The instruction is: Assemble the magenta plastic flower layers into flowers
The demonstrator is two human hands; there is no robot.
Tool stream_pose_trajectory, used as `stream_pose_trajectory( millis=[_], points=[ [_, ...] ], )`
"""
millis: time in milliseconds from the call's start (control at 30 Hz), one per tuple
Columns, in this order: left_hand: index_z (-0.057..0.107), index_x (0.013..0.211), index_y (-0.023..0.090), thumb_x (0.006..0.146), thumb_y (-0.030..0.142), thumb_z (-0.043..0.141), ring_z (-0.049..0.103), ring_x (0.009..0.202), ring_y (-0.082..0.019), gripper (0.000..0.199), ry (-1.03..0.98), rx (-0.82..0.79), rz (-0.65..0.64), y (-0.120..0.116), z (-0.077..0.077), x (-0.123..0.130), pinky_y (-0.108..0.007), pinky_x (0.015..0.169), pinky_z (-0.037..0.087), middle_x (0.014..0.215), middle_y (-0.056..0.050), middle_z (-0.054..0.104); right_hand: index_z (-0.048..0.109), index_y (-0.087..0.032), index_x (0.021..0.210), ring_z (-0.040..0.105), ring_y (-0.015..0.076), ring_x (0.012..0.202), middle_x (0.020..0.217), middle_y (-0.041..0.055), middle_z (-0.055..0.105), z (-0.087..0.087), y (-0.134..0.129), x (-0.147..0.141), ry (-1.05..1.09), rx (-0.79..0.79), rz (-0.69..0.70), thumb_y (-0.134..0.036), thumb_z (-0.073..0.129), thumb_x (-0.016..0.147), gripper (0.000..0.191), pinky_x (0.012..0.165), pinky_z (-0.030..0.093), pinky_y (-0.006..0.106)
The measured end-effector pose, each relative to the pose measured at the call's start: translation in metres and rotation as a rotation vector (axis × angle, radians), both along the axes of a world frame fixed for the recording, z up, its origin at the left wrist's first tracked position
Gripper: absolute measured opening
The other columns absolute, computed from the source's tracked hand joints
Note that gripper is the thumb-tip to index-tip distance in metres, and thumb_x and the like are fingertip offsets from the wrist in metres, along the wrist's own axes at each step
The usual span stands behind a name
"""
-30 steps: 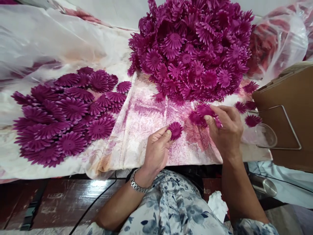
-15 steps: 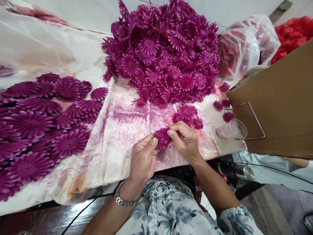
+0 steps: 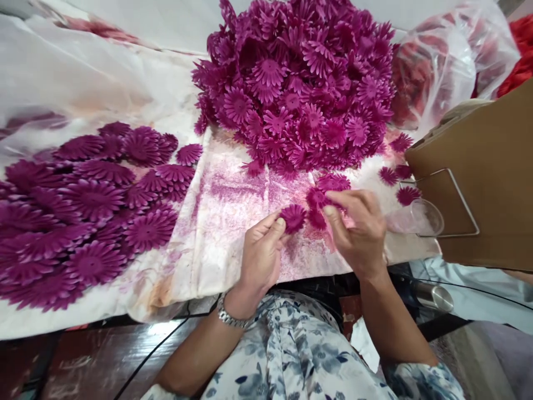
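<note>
Between the thumb and fingers of my left hand, a purple artificial flower head is pinched by its edge. My right hand is partly smeared by motion, its thumb and index finger a little apart. Its fingertips are over a small cluster of purple flower heads, and I see nothing held in them. Behind both hands rises a large heap of purple flower heads. On the left, bigger layered flower heads lie spread on the stained cloth.
At the right stands a brown cardboard box with a bent wire beside it. A clear plastic cup lies tipped near a few loose flower heads. Behind are a plastic bag of red material and a metal-capped flask below the edge.
My right hand has let go of the flower head and moved right to the small cluster. My left hand keeps the flower head, now turned face up. The whole view has shifted slightly.
</note>
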State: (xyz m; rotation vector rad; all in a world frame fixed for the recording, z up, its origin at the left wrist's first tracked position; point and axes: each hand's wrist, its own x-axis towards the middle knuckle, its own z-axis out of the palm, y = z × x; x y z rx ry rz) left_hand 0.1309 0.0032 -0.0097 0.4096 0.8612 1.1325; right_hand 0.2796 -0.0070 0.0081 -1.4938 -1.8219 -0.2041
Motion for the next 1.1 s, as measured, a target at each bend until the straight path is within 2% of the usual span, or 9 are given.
stream_pose_trajectory(
  millis=[100,267,433,533,633,700,900,1033,1100],
  points=[
    [0.073,0.076,0.013,0.065,0.024,0.074,0.057,0.064,-0.01,0.016,0.0,-0.009,-0.024,-0.002,0.0,0.002,-0.021,0.063,0.045,0.068,-0.002,0.068,0.063,-0.018,0.095,0.058,0.0163,0.08,0.083,0.0061,0.062,-0.004,0.001,-0.021,0.083,-0.18,0.245,-0.026,0.055,0.087,0.014,0.072,0.052,0.031],
    [0.072,0.071,0.012,0.064,0.025,0.075,0.05,0.059,-0.007,0.014,0.014,-0.038,-0.042,-0.007,-0.003,-0.003,-0.018,0.056,0.04,0.063,-0.001,0.064,0.06,-0.018,0.08,0.056,0.0139,0.071,0.072,0.0036,0.06,-0.02,0.005,-0.03,0.086,-0.18,0.304,-0.02,0.051,0.088,0.013,0.064,0.05,0.027],
    [0.073,0.074,0.013,0.063,0.027,0.077,0.056,0.058,-0.009,0.018,-0.026,-0.004,-0.028,-0.008,-0.004,-0.005,-0.021,0.061,0.046,0.065,-0.002,0.068,0.059,-0.017,0.084,0.057,0.0129,0.068,0.073,0.0027,0.059,-0.021,0.002,-0.034,0.218,-0.107,0.224,-0.015,0.05,0.087,0.01,0.062,0.048,0.026],
    [0.071,0.07,0.014,0.06,0.029,0.079,0.061,0.058,-0.011,0.02,-0.041,-0.044,-0.023,-0.006,-0.003,-0.009,-0.026,0.064,0.051,0.063,-0.002,0.067,0.058,-0.019,0.083,0.055,0.0114,0.064,0.073,-0.0001,0.058,-0.015,0.007,-0.023,0.349,-0.045,0.055,-0.019,0.051,0.087,0.008,0.057,0.044,0.025],
    [0.068,0.063,0.015,0.055,0.028,0.082,0.062,0.058,-0.012,0.021,-0.025,-0.074,0.034,-0.002,-0.002,-0.016,-0.029,0.067,0.054,0.063,-0.001,0.068,0.059,-0.019,0.08,0.053,0.0119,0.064,0.07,-0.0003,0.056,-0.009,0.018,0.004,0.204,0.111,-0.148,-0.019,0.052,0.086,0.01,0.059,0.043,0.025],
    [0.068,0.063,0.015,0.056,0.027,0.082,0.062,0.059,-0.011,0.019,-0.021,-0.061,0.056,0.0,-0.003,-0.019,-0.029,0.069,0.055,0.065,-0.001,0.069,0.061,-0.018,0.079,0.054,0.0136,0.067,0.07,0.0014,0.057,-0.009,0.026,0.022,0.026,0.116,-0.213,-0.02,0.051,0.087,0.012,0.063,0.044,0.027],
    [0.07,0.067,0.014,0.06,0.023,0.079,0.061,0.059,-0.009,0.014,-0.049,-0.044,0.016,0.001,-0.005,-0.017,-0.029,0.076,0.054,0.063,0.001,0.067,0.068,-0.017,0.092,0.055,0.0183,0.077,0.079,0.0058,0.061,-0.021,0.027,0.047,-0.23,-0.215,-0.226,-0.025,0.05,0.088,0.02,0.073,0.047,0.032],
    [0.071,0.071,0.014,0.062,0.023,0.077,0.063,0.064,-0.011,0.015,-0.064,-0.056,-0.003,0.002,-0.002,-0.012,-0.027,0.073,0.053,0.071,-0.002,0.071,0.066,-0.018,0.103,0.057,0.0196,0.083,0.087,0.0074,0.064,-0.003,0.013,0.035,-0.183,-0.094,-0.214,-0.025,0.05,0.088,0.023,0.078,0.048,0.034],
    [0.071,0.071,0.014,0.061,0.023,0.077,0.062,0.062,-0.01,0.015,-0.076,-0.065,-0.005,0.002,0.0,-0.009,-0.025,0.069,0.053,0.069,-0.002,0.07,0.066,-0.018,0.101,0.059,0.0168,0.08,0.085,0.0062,0.064,0.006,0.006,0.018,-0.096,-0.051,-0.085,-0.023,0.052,0.088,0.02,0.074,0.05,0.031]
  ],
)
